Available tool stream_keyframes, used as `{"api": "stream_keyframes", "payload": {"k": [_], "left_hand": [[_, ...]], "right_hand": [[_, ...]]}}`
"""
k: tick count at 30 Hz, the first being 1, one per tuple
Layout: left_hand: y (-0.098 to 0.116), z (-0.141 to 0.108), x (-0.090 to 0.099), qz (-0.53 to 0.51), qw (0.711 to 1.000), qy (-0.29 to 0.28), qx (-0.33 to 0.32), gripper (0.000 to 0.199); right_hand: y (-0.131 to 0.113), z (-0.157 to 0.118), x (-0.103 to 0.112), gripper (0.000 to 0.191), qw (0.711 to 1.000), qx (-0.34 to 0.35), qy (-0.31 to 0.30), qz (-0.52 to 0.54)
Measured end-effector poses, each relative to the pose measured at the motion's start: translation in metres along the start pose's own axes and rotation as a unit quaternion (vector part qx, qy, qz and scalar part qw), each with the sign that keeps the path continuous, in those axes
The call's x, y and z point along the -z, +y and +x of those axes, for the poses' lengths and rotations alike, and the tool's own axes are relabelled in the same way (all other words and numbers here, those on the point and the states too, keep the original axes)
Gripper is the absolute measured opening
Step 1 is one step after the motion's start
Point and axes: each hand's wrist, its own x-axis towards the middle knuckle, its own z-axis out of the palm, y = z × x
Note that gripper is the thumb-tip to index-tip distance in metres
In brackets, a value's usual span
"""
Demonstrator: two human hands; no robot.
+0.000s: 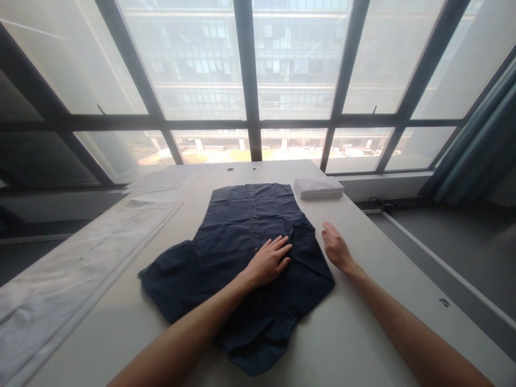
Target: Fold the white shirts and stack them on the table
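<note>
A dark navy short-sleeved shirt [229,226] lies spread on the white table [338,344], its buttoned front facing up and its collar end toward me. One sleeve sticks out to the left; the right side looks creased and partly turned in. My left hand [268,262] rests flat on the shirt's front, right of the button line, fingers spread. Just off the shirt's right edge, my right hand [336,247] hovers or rests near the table with its fingers extended and nothing visible in them. Whether it touches the table, I cannot tell.
A stack of folded white cloth [318,187] sits at the table's far right. White fabric [80,269] lies along the left side. Two small round holes are near the far edge. Behind stand large windows [298,59], with a blue-grey curtain [471,145] at right.
</note>
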Motion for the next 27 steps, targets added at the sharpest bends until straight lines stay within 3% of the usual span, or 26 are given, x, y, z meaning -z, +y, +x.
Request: {"api": "stream_keyframes", "payload": {"k": [3,7,12,17,23,25,27], "left_hand": [[-0.001,0.000,-0.001,0.004,1.000,-0.007,-0.006,0.048],[-0.001,0.000,-0.003,0.008,1.000,-0.005,-0.004,0.049],[0.001,-0.001,-0.001,0.011,1.000,-0.003,0.000,0.048],[0.002,-0.001,-0.001,0.013,1.000,-0.004,0.009,0.059],[0.002,0.001,-0.001,0.026,0.999,-0.025,0.020,0.061],[0.002,0.001,-0.001,0.030,0.999,-0.029,0.021,0.062],[0.004,0.001,-0.001,0.034,0.999,-0.031,0.023,0.063]], "right_hand": [[-0.011,0.004,0.003,0.059,0.999,0.044,-0.001,0.003],[-0.034,0.006,-0.005,0.059,0.984,0.131,-0.107,-0.057],[-0.040,0.008,-0.018,0.061,0.966,0.116,-0.196,-0.119],[-0.033,0.006,-0.022,0.060,0.974,0.104,-0.178,-0.095],[-0.032,0.013,-0.017,0.062,0.997,0.065,-0.035,-0.033],[-0.034,0.014,-0.016,0.061,0.994,0.099,-0.049,-0.023],[-0.037,0.014,-0.016,0.061,0.981,0.160,-0.106,-0.020]]}}
